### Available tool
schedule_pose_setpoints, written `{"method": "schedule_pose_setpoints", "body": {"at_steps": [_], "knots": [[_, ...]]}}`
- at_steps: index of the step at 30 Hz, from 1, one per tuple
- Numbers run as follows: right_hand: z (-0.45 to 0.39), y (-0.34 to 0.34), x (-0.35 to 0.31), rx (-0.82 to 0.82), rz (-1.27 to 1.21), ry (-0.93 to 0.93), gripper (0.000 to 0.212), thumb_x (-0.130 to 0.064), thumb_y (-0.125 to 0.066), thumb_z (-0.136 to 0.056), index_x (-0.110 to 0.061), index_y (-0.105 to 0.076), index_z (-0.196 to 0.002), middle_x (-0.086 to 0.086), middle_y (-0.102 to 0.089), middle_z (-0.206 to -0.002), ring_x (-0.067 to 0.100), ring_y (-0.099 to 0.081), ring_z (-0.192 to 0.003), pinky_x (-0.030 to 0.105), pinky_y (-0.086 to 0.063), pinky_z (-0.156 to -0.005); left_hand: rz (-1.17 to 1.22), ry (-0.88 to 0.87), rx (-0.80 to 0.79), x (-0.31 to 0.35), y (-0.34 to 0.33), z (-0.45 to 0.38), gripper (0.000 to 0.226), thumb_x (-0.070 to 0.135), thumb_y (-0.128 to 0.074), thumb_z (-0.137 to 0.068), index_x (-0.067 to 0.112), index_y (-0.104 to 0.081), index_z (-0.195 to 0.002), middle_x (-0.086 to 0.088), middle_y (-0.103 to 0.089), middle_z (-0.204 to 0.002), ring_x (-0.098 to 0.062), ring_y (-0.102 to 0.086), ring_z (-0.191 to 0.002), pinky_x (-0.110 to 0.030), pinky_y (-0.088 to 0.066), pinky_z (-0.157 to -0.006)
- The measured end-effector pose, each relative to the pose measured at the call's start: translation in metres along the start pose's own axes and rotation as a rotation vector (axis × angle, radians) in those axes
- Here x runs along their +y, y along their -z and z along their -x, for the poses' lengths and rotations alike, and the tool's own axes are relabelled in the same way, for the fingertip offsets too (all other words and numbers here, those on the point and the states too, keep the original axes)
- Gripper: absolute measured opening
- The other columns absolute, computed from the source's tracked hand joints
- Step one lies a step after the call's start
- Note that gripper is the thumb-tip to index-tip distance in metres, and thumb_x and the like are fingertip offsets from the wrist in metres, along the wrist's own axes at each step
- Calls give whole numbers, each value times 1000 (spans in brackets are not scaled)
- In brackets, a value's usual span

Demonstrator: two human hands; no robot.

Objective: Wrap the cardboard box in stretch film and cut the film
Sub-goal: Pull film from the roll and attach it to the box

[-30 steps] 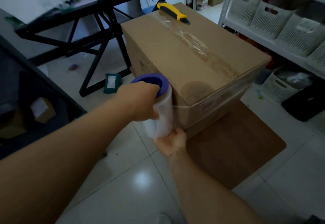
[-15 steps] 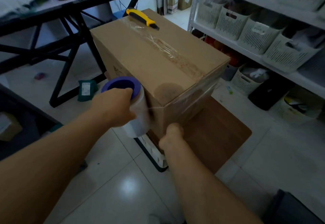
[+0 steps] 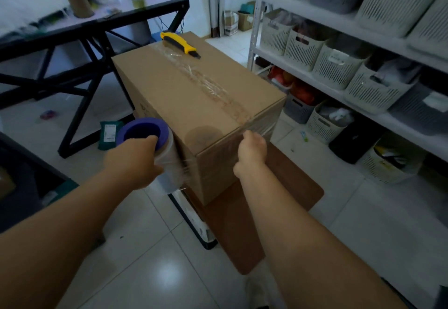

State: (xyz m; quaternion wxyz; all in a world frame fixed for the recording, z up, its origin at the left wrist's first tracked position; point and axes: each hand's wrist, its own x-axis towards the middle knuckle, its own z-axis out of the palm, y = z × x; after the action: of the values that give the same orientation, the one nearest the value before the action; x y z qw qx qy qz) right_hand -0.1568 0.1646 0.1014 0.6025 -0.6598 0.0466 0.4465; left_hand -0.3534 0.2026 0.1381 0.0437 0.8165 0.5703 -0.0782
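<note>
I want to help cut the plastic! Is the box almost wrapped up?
Not yet. Film already bands the cardboard box's upper sides. The left hand holds the film roll at the corner while the right hand presses film on. Lower cardboard looks bare, and the yellow knife lies untouched on top.

Single view, your head camera. Looks forward and steeply down over your forearms. Close range: cardboard box [image 3: 194, 105] fills centre frame, near corner toward you. Floor [image 3: 135, 260] at bottom edge, shelf [image 3: 339, 25] along right side. Wide-angle lens bends frame edges. No second view.
</note>
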Motion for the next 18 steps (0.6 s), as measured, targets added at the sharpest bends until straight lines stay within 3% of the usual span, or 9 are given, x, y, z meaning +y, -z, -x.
{"method": "schedule_pose_setpoints", "body": {"at_steps": [2, 3, 6, 8, 12, 15, 18], "knots": [[-11, 6, -20, 20, 29, 38, 37, -29, -47, -96, -19, -51, -131, 5, -54, -108, 21, -54, -77, 33, -46, -62, -12, 24, -4, 2, 1, 1, 34, 42, -65, -84, 22, -39, -92, 2, -52, -82, -18, -54, -76, -33, -47, -64], [-18, 8, -29, 21, 55, 38, 35, -30, -50, -95, -18, -54, -128, 4, -57, -106, 19, -53, -73, 32, -45, -59, -16, 34, -4, 3, 1, 2, 34, 43, -64, -84, 22, -40, -92, 3, -52, -81, -17, -53, -75, -33, -47, -65], [-34, 20, -54, -19, 36, -54, 45, -30, -54, -95, -9, -48, -135, 12, -57, -128, 23, -58, -105, 31, -48, -82, -9, 51, 6, 6, 2, 3, 33, 43, -64, -83, 22, -42, -94, 4, -52, -82, -16, -54, -76, -34, -49, -66], [-39, 27, -68, -69, -13, -95, 49, -26, -55, -96, -2, -44, -137, 14, -55, -128, 24, -57, -114, 30, -47, -88, -32, 72, 3, 9, 3, 4, 34, 44, -64, -83, 22, -43, -97, 4, -52, -85, -16, -52, -77, -32, -47, -65], [-56, 32, -73, -71, 15, -76, 28, -23, -60, -93, -2, -59, -112, 6, -59, -87, 13, -58, -72, 25, -56, -69, -46, 95, 5, 13, 5, 7, 33, 44, -65, -82, 23, -43, -93, 4, -54, -81, -15, -54, -73, -32, -48, -66], [-64, 36, -69, -85, 44, -95, 10, -13, -56, -94, -3, -57, -93, 8, -60, -81, 14, -59, -68, 25, -56, -63, -33, 105, 0, 16, 6, 10, 30, 41, -66, -82, 23, -43, -92, 4, -53, -80, -14, -54, -72, -31, -46, -64], [-69, 36, -69, -76, 162, -52, 11, -7, -58, -91, -2, -57, -82, 9, -61, -75, 13, -60, -63, 26, -59, -66, -36, 119, -14, 20, 8, 11, 31, 41, -66, -82, 24, -43, -94, 4, -54, -82, -16, -54, -75, -33, -48, -67]]}}
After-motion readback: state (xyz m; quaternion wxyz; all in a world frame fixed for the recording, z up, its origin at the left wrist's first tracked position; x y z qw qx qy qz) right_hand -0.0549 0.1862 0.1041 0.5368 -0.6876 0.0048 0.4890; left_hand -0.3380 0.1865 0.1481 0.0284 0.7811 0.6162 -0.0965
